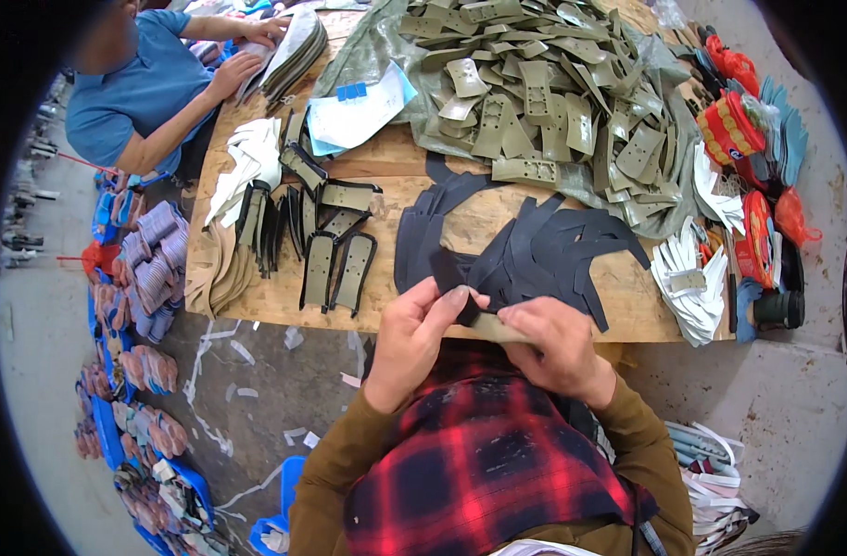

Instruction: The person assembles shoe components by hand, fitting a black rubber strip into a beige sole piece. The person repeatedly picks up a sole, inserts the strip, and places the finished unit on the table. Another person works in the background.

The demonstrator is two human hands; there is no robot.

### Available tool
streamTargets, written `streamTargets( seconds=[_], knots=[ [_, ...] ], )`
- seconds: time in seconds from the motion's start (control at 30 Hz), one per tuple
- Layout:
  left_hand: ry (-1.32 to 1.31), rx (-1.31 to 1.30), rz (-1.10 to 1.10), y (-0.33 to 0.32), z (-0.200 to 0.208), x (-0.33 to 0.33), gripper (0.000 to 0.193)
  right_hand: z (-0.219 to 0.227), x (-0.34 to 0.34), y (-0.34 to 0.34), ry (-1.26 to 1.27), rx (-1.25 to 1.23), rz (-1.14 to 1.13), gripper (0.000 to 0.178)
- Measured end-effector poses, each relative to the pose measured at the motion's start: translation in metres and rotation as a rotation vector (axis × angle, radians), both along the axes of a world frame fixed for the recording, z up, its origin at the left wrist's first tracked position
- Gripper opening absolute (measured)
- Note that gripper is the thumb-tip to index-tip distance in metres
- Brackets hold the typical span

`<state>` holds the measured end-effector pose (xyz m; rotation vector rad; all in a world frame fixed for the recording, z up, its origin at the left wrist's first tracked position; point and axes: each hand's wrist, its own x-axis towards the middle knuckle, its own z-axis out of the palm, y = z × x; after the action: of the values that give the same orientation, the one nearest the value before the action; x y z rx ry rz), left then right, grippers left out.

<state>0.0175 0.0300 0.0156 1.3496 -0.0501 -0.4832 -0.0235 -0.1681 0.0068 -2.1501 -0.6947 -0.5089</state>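
Over the table's front edge, my left hand pinches a dark fabric strip between thumb and fingers. My right hand is closed on a curved olive plastic plate, whose left end meets the strip between my hands. Just beyond them lies a loose pile of flat black strips. To the left are several olive plates with black edging, some flat and some standing close together. A large heap of bare olive plates, many with small holes, covers the far right of the table.
White cut pieces and tan ones lie at the left; more white pieces lie at the right edge. A person in a blue shirt handles stacked sheets at far left. Blue crates of bundles line the floor.
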Motion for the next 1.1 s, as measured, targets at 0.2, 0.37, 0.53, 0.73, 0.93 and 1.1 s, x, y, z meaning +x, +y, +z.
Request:
streamTargets(
  seconds=[0.2,0.37,0.53,0.73,0.93,1.1],
  knots=[
    [-0.599,0.516,0.061,0.010,0.012,-0.012,0.009,0.009,-0.012,0.002,-0.098,-0.141,0.021,0.030],
    [-0.793,0.606,0.067,0.004,0.023,-0.024,0.006,0.003,-0.015,0.005,-0.070,-0.222,-0.022,0.028],
    [-0.782,0.652,0.015,0.007,0.029,-0.032,0.011,0.000,-0.018,0.008,0.007,-0.205,-0.035,0.038],
    [-0.831,0.620,0.025,0.008,0.028,-0.034,0.012,-0.009,-0.021,0.011,0.081,-0.218,-0.048,0.043],
    [-0.853,0.640,0.048,0.007,0.021,-0.034,0.013,-0.010,-0.021,0.015,0.122,-0.205,-0.087,0.043],
    [-0.848,0.683,0.071,0.008,0.011,-0.035,0.016,-0.008,-0.019,0.019,0.133,-0.209,-0.117,0.039]
  ],
)
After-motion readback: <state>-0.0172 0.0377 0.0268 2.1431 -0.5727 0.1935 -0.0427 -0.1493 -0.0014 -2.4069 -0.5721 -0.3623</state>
